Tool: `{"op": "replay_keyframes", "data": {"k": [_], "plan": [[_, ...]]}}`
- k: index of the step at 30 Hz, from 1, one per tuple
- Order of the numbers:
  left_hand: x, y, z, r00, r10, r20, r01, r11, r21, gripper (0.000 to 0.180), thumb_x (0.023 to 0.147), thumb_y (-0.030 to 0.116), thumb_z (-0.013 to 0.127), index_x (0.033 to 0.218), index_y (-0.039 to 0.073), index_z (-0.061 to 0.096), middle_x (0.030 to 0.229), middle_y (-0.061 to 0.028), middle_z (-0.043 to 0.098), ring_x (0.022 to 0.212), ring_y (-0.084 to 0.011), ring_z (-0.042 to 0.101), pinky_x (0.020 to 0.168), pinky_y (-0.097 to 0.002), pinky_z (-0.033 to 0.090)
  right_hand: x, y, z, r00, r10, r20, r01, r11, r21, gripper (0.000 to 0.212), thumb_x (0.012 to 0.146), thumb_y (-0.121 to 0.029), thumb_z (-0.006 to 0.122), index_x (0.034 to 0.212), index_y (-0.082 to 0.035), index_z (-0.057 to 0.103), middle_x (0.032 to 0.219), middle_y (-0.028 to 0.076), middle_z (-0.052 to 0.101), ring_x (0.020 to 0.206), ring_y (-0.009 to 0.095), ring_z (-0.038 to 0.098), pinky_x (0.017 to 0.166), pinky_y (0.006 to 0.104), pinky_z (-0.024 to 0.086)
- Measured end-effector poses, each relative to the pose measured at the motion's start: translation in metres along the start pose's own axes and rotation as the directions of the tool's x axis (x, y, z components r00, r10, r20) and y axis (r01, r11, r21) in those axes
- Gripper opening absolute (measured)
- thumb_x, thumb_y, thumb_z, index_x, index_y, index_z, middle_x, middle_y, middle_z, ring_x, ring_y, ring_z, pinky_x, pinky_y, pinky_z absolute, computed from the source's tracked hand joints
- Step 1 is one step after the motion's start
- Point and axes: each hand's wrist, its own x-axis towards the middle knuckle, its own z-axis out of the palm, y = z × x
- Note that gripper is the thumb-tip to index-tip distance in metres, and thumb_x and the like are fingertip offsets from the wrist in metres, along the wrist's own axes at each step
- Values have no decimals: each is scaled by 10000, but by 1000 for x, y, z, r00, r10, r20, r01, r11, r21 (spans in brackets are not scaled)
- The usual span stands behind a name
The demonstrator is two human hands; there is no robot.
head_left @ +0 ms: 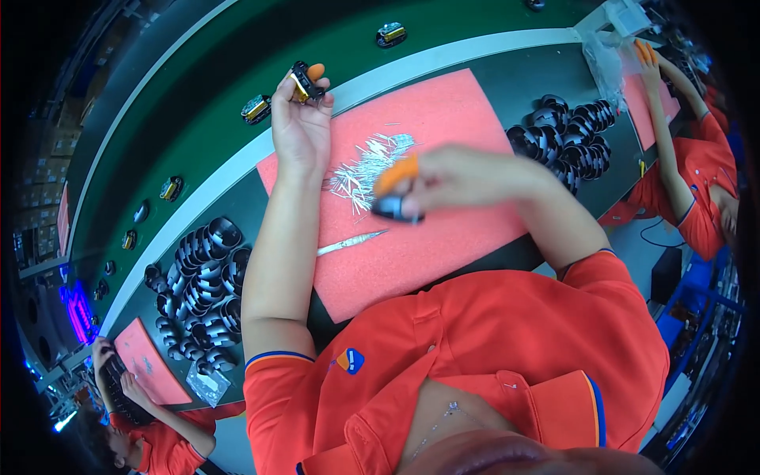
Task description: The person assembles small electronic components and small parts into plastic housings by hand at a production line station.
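My left hand [303, 131] is raised at the conveyor's near edge, its fingers closed around a small black device [304, 82] with a gold-coloured part. One of its fingertips wears an orange finger cot. Over the pink foam mat [459, 111], my right hand [455, 184] is smeared by motion and grips a glossy black curved shell [398, 210]. Orange covers its fingers as well. Beneath and beside that shell lies a loose heap of thin silvery strips [366, 170], partly hidden by the hand. A slim white pointed tool [351, 243] rests on the mat nearer my body.
Black curved shells are piled left [207, 277] and right [570, 134] of the mat. Past the pale rail, a green conveyor [340, 39] carries several gold-and-black devices [390, 34]. Co-workers sit at both sides, one with arms [665, 134] over another pink mat. A clear bag [208, 388] lies at left.
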Motion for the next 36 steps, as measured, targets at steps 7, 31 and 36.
{"op": "replay_keyframes", "data": {"k": [7,31,36], "plan": [[-1,0,6,996,66,67,-71,994,77,331,931,248,494,1172,22,498,1060,-130,617,889,-171,594,727,-287,474,-6,20,56,944,-289,-157,227,917,-328,388,870,-297,608,1162,-42,594,994,134,608,878,306,600,773,367,479],[-18,40,17,996,62,64,-82,914,398,386,971,289,502,1244,16,485,1165,-114,578,1067,-191,569,935,-315,427,92,69,-127,646,-199,-737,-317,809,-496,444,748,-424,712,987,-55,650,869,147,652,829,288,633,706,379,491],[-25,20,21,996,4,87,-23,976,217,327,976,281,487,1199,42,494,1130,-97,580,1023,-171,567,842,-289,453,53,42,-75,818,-237,-525,-11,905,-425,476,705,-318,755,1018,13,616,935,174,628,878,303,626,757,364,494]]}}
